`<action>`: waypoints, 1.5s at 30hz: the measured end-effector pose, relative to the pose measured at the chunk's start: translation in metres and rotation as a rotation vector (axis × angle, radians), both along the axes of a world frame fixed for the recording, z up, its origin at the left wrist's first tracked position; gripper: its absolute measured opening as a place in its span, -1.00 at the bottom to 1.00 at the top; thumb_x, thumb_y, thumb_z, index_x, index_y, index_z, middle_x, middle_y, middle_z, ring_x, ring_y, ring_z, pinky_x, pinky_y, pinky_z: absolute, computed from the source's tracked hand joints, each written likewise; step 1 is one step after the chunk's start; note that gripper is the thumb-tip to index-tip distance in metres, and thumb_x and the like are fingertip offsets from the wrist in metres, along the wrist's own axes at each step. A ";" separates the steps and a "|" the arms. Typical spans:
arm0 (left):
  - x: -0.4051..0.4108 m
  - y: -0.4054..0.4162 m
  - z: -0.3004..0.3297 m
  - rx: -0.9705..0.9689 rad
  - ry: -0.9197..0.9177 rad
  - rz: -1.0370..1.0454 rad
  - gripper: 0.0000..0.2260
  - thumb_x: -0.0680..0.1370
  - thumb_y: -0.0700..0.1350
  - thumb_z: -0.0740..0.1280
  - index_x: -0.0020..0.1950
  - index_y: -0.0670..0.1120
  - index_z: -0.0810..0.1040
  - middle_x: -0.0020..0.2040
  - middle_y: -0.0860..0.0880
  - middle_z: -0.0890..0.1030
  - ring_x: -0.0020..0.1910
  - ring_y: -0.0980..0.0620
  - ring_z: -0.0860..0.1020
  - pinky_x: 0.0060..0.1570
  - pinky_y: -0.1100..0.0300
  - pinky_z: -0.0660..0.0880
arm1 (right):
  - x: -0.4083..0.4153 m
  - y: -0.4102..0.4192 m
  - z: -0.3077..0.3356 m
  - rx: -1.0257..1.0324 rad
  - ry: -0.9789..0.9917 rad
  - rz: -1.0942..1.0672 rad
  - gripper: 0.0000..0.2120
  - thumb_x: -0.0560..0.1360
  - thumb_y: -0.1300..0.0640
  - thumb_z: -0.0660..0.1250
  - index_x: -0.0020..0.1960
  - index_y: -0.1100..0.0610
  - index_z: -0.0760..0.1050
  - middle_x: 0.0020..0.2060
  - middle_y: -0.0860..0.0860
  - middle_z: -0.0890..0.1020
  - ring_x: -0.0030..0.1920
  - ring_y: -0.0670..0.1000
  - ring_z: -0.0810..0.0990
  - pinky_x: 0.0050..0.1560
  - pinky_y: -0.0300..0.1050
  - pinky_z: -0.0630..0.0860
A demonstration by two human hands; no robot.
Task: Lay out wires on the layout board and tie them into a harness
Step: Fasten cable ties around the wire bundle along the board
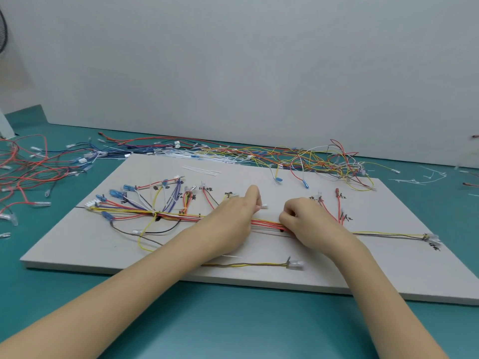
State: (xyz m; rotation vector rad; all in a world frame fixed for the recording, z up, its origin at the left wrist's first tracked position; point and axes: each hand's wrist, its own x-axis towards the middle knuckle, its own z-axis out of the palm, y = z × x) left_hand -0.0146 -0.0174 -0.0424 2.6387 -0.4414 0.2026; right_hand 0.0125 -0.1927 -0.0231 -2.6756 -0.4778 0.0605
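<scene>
Left hand (234, 216) pinches a white tie (263, 206); right hand (303, 220) grips the wire bundle (264, 223) on the board (259, 255). Best cinched snug, wires parallel.

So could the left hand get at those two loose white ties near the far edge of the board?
Probably yes: the white ties lie bare on the board, nothing over them. But the left hand is pinching a small white piece and must stretch across the laid wires.
</scene>
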 end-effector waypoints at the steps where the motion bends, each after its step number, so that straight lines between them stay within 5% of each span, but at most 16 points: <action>1: -0.002 0.006 0.000 -0.012 0.000 0.011 -0.94 0.68 -0.16 0.07 0.03 -0.02 0.22 -0.22 -0.04 0.47 -0.19 -0.11 0.39 -0.27 0.08 0.11 | -0.002 0.005 -0.002 0.012 -0.008 0.013 -0.76 0.53 0.15 0.18 -0.29 0.21 0.32 -0.35 0.09 0.40 -0.30 0.09 0.34 -0.32 -0.04 0.24; 7: -0.010 0.043 0.004 -0.086 0.066 0.080 -0.95 0.68 -0.10 0.10 0.03 -0.03 0.31 -0.29 0.01 0.46 -0.28 0.01 0.41 -0.28 0.06 0.22 | -0.009 0.039 -0.013 0.049 -0.041 0.085 -0.73 0.53 0.11 0.16 -0.33 0.15 0.29 -0.36 0.05 0.40 -0.31 0.09 0.37 -0.40 -0.08 0.20; 10: -0.010 0.045 0.014 -0.314 0.012 0.099 -0.92 0.64 -0.14 0.22 -0.05 -0.02 0.44 -0.23 0.05 0.54 -0.26 0.08 0.47 -0.23 0.26 0.37 | -0.003 0.037 -0.011 0.106 -0.027 0.082 -0.72 0.53 0.11 0.19 -0.35 0.12 0.31 -0.40 0.01 0.42 -0.36 0.02 0.36 -0.38 -0.09 0.25; 13: -0.006 0.038 0.029 -0.603 -0.027 0.095 -0.88 0.57 -0.19 0.35 -0.14 -0.01 0.57 -0.22 0.06 0.59 -0.28 0.17 0.48 -0.20 0.36 0.40 | -0.004 0.036 -0.005 0.508 -0.056 0.056 -0.82 0.55 0.10 0.27 -0.22 0.08 0.50 -0.36 0.00 0.56 -0.35 -0.08 0.46 -0.33 -0.18 0.35; 17: -0.005 0.025 0.034 -0.858 0.066 0.059 -0.91 0.54 -0.18 0.39 -0.16 -0.05 0.62 -0.34 0.05 0.57 -0.38 0.25 0.46 -0.33 0.40 0.40 | -0.011 0.038 0.005 1.041 0.181 0.151 -0.86 0.56 0.14 0.33 -0.04 0.17 0.64 -0.30 0.02 0.65 -0.26 -0.06 0.60 -0.31 -0.23 0.50; 23: -0.006 0.019 0.027 -0.929 0.024 0.113 -0.92 0.53 -0.15 0.41 -0.16 -0.10 0.62 -0.37 0.07 0.61 -0.40 0.19 0.50 -0.34 0.33 0.44 | -0.016 0.045 0.003 1.329 0.308 0.034 -0.85 0.48 0.26 0.41 0.01 0.30 0.66 -0.27 0.08 0.67 -0.26 -0.05 0.61 -0.36 -0.25 0.50; 30: -0.012 0.018 0.025 -1.105 0.133 0.123 -0.97 0.49 -0.20 0.46 -0.16 -0.13 0.67 -0.35 -0.02 0.65 -0.38 0.15 0.57 -0.31 0.36 0.52 | -0.014 0.042 0.005 1.420 0.414 0.033 -0.91 0.45 0.25 0.42 -0.08 0.24 0.67 -0.29 0.05 0.67 -0.28 -0.09 0.62 -0.35 -0.28 0.50; 41: -0.015 0.025 0.026 -0.882 0.212 0.100 -0.91 0.51 -0.20 0.43 -0.08 -0.22 0.68 -0.32 -0.07 0.64 -0.36 0.12 0.55 -0.30 0.35 0.49 | -0.009 0.040 0.007 1.334 0.192 -0.003 -0.94 0.49 0.28 0.40 -0.13 0.25 0.65 -0.28 0.13 0.68 -0.28 0.01 0.65 -0.35 -0.20 0.56; 45: -0.017 0.050 0.032 -0.422 0.239 0.059 -0.80 0.36 0.01 0.57 -0.07 -0.01 0.71 -0.20 0.07 0.70 -0.21 0.16 0.63 -0.19 0.33 0.52 | 0.003 0.029 0.011 1.359 0.115 -0.073 -0.95 0.49 0.28 0.40 -0.13 0.24 0.63 -0.29 0.11 0.69 -0.29 -0.01 0.66 -0.35 -0.23 0.56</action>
